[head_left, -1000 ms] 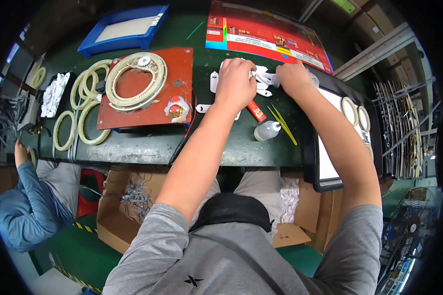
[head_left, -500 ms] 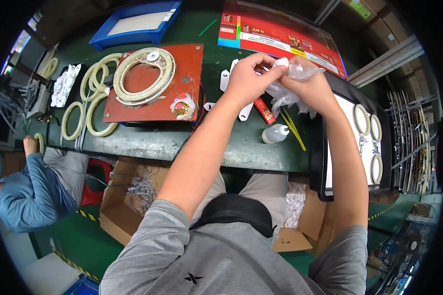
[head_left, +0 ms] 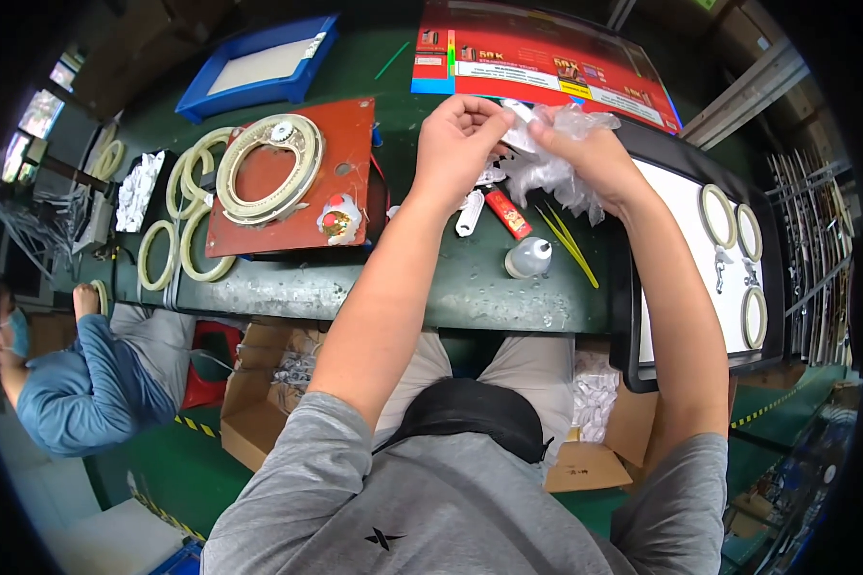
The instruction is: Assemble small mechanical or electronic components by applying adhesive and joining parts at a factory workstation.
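Nearest to you, cardboard boxes (head_left: 259, 402) sat under the bench edge by your knees, and a person in a blue jacket (head_left: 86, 383) sat off to your left. Past those, on the green bench (head_left: 374, 287), a small white squeeze bottle (head_left: 528, 257) stood near the front edge, with yellow-green sticks (head_left: 568, 241) lying just beside it and a red tube (head_left: 507, 213) and a white cylinder (head_left: 470, 213) a little farther in. To your left lay a red board (head_left: 345, 153) carrying a cream ring assembly (head_left: 269, 167), with loose cream rings (head_left: 177, 220) beside it. To your right, a black tray (head_left: 686, 211) held three more rings (head_left: 729, 220).

Above the middle of the bench, both your hands were raised close together. Your right hand (head_left: 594, 158) was closed around a crumpled clear plastic bag (head_left: 551, 168), which hung bunched below your fingers. Your left hand (head_left: 460, 144) had its fingertips pinched narrowly on a small white part (head_left: 520, 142) at the bag's upper edge, touching the bag. Farther back lay a red printed sheet (head_left: 547, 62) and a blue tray (head_left: 259, 67).
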`<action>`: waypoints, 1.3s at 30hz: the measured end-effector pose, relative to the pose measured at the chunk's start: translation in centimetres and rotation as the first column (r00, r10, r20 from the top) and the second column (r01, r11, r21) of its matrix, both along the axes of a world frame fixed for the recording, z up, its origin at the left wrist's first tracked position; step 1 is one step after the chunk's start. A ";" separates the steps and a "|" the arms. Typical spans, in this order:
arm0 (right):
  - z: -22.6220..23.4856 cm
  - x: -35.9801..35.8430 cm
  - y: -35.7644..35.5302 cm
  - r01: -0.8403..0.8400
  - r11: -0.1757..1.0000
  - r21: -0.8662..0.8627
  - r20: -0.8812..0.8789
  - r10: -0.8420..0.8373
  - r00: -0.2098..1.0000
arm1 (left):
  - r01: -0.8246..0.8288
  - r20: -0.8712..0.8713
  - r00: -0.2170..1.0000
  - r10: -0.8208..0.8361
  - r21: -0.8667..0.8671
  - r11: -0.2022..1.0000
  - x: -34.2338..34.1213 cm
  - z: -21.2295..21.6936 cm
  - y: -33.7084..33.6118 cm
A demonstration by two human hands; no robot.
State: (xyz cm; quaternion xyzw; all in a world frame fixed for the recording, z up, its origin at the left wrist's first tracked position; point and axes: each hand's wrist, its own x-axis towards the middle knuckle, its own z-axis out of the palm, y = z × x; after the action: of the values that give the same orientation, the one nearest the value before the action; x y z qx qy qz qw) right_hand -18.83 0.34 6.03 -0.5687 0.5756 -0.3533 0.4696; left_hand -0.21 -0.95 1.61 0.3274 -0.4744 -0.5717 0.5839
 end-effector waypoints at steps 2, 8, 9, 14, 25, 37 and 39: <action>-0.1 -0.2 0.0 -0.033 0.998 -0.059 0.016 0.034 0.999 | -0.015 -0.010 1.000 0.016 0.031 0.999 -0.1 0.0 0.0; -0.2 -0.7 -0.2 0.059 0.993 -0.102 0.089 -0.050 0.995 | -0.107 0.125 0.986 0.112 -0.046 0.993 -0.2 -0.9 -0.1; -0.2 -0.8 -0.1 0.088 0.981 -0.170 0.048 -0.081 0.996 | -0.146 0.234 0.957 0.173 -0.132 0.981 -0.1 -1.0 -0.2; 0.2 -0.7 -0.4 0.078 0.953 -0.294 0.031 -0.072 0.997 | -0.186 0.362 0.897 0.252 -0.207 0.960 0.1 -1.1 -0.2; -0.2 -0.7 -0.1 -0.038 0.998 0.041 0.069 0.036 0.997 | -0.036 -0.098 0.995 0.032 -0.036 0.999 -0.2 -0.3 0.0; 0.1 -0.3 0.1 0.077 0.981 -0.178 0.079 -0.064 0.995 | -0.249 -0.057 0.965 0.255 0.089 0.964 0.3 -1.0 -0.9; 0.5 0.1 0.4 0.059 0.915 -0.399 -0.037 -0.080 0.996 | -0.356 0.194 0.914 0.356 -0.036 0.934 0.2 -1.3 -0.7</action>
State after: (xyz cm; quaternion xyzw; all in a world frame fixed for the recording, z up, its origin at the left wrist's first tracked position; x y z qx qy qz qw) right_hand -18.76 0.74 6.51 -0.6405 0.5238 -0.4642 0.3160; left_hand -0.01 -1.64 0.31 0.4632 -0.4623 -0.4206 0.6283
